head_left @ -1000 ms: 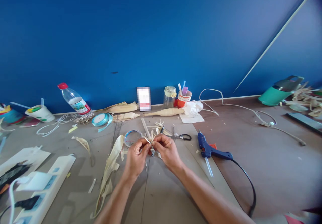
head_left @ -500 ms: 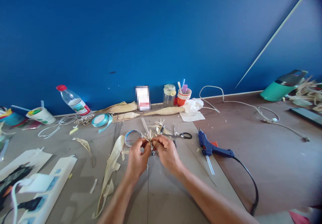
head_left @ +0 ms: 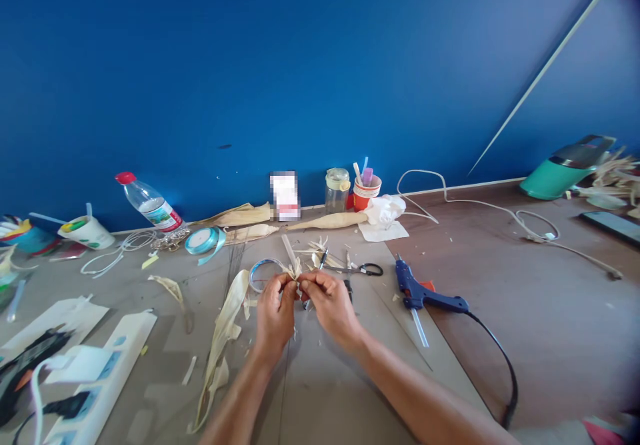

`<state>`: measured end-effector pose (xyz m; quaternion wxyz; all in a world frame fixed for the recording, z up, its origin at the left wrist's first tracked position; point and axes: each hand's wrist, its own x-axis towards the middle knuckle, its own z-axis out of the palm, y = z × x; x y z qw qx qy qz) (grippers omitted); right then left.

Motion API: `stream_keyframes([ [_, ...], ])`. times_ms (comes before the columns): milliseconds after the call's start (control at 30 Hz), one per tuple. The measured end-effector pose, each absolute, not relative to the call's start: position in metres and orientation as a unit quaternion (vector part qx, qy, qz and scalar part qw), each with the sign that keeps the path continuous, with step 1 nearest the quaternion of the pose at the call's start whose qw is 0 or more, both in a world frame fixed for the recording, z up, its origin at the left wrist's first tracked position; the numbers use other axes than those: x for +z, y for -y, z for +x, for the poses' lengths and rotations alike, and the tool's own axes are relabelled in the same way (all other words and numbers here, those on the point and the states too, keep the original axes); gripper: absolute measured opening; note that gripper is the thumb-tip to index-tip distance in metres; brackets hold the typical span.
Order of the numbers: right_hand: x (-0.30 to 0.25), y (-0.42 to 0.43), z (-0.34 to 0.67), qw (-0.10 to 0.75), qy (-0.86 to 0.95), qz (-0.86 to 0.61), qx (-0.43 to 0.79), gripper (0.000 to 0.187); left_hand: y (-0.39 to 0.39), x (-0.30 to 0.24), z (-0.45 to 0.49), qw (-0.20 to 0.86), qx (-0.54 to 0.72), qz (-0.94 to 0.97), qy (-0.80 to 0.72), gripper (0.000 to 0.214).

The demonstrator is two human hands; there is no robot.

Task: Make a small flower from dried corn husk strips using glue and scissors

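Observation:
My left hand [head_left: 276,310] and my right hand [head_left: 330,304] meet at the middle of the table. Both are closed, with fingertips pinching a small pale flower-like bundle of dried corn husk [head_left: 295,268]. Its ragged tips stick up above my fingers, and a thin dark stem or wire [head_left: 285,378] seems to run down below them. My fingers hide the base of the bundle. Just behind the hands lie a roll of tape [head_left: 254,272], husk scraps [head_left: 319,250], a pen [head_left: 324,257] and black-handled scissors [head_left: 371,270].
At the right lies a blue glue gun [head_left: 420,293] with its cord. On the left are a long husk [head_left: 227,318], a power strip [head_left: 125,348], turquoise ribbon [head_left: 201,240] and a tilted bottle [head_left: 155,208]. A jar [head_left: 337,192] and a red cup [head_left: 365,198] stand against the wall.
The husk bundle has turned a little between my fingertips, and its stem now slants toward the lower left. Both hands keep their pinch, and the view has shifted slightly.

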<state>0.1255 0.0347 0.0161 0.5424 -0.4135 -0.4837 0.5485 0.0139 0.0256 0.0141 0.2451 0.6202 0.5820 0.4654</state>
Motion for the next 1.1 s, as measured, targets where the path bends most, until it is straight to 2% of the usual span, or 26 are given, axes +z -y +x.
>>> stream_keyframes([
  [333, 0.016, -0.037, 0.127, 0.566, 0.470, -0.410, 0.539, 0.017, -0.024, 0.017, 0.017, 0.279, 0.505, 0.593, -0.562, 0.011],
  [500, 0.014, -0.033, 0.126, 0.555, 0.467, -0.405, 0.557, 0.018, -0.025, 0.016, 0.016, 0.345, 0.535, 0.537, -0.554, 0.014],
  [633, 0.008, -0.029, 0.122, 0.523, 0.479, -0.396, 0.583, 0.026, -0.027, 0.016, 0.012, 0.338, 0.557, 0.503, -0.568, 0.014],
  [800, 0.009, -0.027, 0.118, 0.465, 0.506, -0.435, 0.582, 0.004, -0.028, 0.015, 0.008, 0.342, 0.582, 0.488, -0.553, 0.014],
  [1100, 0.008, -0.028, 0.117, 0.472, 0.497, -0.459, 0.565, 0.011, -0.028, 0.016, 0.009, 0.390, 0.576, 0.492, -0.524, 0.015],
])
